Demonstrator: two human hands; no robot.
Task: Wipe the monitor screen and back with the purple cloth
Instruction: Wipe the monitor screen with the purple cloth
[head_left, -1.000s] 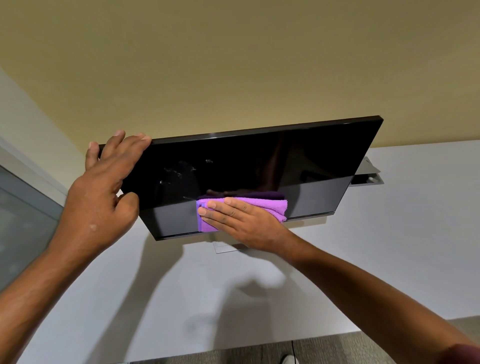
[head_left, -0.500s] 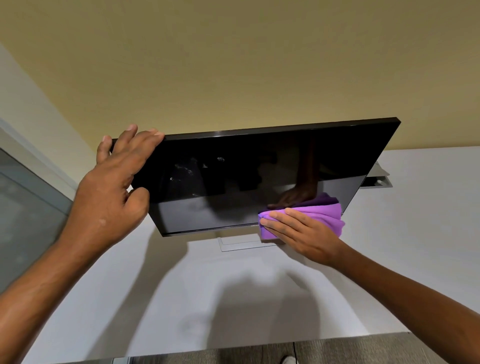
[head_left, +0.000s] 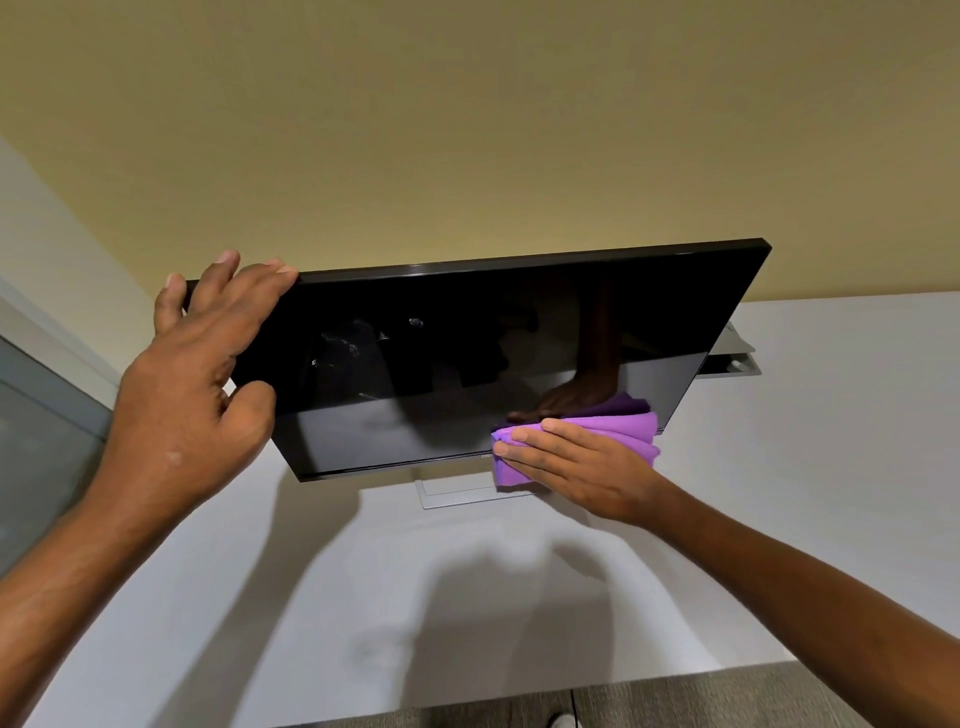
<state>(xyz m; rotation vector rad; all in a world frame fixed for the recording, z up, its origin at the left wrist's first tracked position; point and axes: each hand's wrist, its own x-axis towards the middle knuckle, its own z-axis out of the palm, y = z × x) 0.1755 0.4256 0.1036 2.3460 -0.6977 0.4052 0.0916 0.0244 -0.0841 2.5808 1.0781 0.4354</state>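
So this thin black glossy monitor (head_left: 493, 353) stands on its silver stand (head_left: 457, 493) on the white table (head_left: 831, 467), tilted back so the screen faces up at me; the tan wall (head_left: 467, 130) is right behind it. My left hand (head_left: 197, 395) is clamped on the top left corner, fingers draped over the top edge and thumb on the front; my right hand (head_left: 582, 467) is flat, fingers straight and together, pressing the soft folded purple cloth (head_left: 623, 426) onto the lower right part of the screen, where it hangs a bit past the bottom edge.

Handling-wise, my guess is the panel is light but tippy on that skinny stand, and the glass is slick and won't like hard pressure; so brace it by the bezel or a corner, never by the middle of the screen. The cloth is floppy and bunches up, so a flat palm spreads it better than a pinch.

Compared with a second ago, the cloth has slid from the bottom middle over to the right end of the lower edge; over the last half second it barely moves. The left hand hasn't budged from its corner. The upper screen shows smudgy marks near the middle left, and I judge the back is not wiped yet.
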